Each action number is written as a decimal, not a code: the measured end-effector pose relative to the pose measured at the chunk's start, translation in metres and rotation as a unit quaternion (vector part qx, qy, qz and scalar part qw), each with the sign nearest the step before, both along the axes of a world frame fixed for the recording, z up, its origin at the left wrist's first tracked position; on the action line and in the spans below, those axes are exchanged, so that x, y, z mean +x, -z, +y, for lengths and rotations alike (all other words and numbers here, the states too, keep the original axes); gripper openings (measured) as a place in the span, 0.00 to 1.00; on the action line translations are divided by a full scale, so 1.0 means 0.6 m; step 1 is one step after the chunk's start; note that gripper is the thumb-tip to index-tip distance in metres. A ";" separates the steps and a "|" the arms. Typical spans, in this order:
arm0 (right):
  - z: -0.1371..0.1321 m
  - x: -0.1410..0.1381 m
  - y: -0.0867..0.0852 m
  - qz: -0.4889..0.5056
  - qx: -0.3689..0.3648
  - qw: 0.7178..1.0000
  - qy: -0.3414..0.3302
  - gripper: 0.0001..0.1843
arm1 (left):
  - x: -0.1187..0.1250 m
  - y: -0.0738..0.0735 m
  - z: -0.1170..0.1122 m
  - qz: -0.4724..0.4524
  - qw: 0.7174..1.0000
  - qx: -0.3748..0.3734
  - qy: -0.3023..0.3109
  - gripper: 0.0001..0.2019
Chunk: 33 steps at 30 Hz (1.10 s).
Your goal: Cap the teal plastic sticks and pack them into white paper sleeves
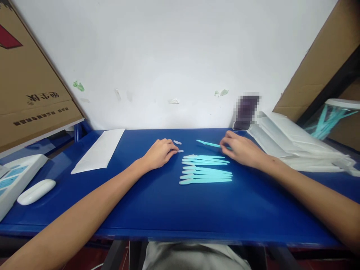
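Observation:
A row of several turquoise razor-like sticks with clear caps lies side by side on the blue table. My right hand is closed in a pinch on one more turquoise stick, held just behind the row. My left hand rests curled on the table left of the row, its fingertips at a small clear cap. Another clear cap lies loose a little farther back.
A white sheet lies at back left, with a white oval case and a white box at the left edge. White bags pile at right beside a clear tub of turquoise sticks. A phone leans on the wall.

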State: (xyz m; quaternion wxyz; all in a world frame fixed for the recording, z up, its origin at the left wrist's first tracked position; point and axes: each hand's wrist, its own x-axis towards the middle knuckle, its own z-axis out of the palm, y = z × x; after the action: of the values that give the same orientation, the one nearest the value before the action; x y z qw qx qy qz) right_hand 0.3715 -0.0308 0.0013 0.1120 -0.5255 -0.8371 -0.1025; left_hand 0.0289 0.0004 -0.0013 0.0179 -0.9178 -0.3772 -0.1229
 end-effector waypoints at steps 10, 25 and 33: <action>-0.020 -0.031 -0.004 0.052 -0.049 0.994 -0.082 0.19 | 0.016 0.003 -0.009 -0.016 1.000 -0.003 0.011 0.17; -0.020 -0.037 -0.003 -0.010 -0.040 0.997 -0.067 0.18 | 0.018 0.003 -0.009 -0.045 0.998 -0.028 0.015 0.16; -0.020 -0.044 -0.003 -0.018 -0.037 0.996 -0.074 0.16 | 0.020 0.003 -0.013 -0.044 0.999 -0.030 0.012 0.17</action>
State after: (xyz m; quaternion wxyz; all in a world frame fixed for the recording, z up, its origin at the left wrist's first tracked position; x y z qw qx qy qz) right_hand 0.3451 -0.0430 0.0031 0.0853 -0.4638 -0.8788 -0.0725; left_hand 0.0407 -0.0072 -0.0029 -0.0278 -0.9162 -0.3699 -0.1519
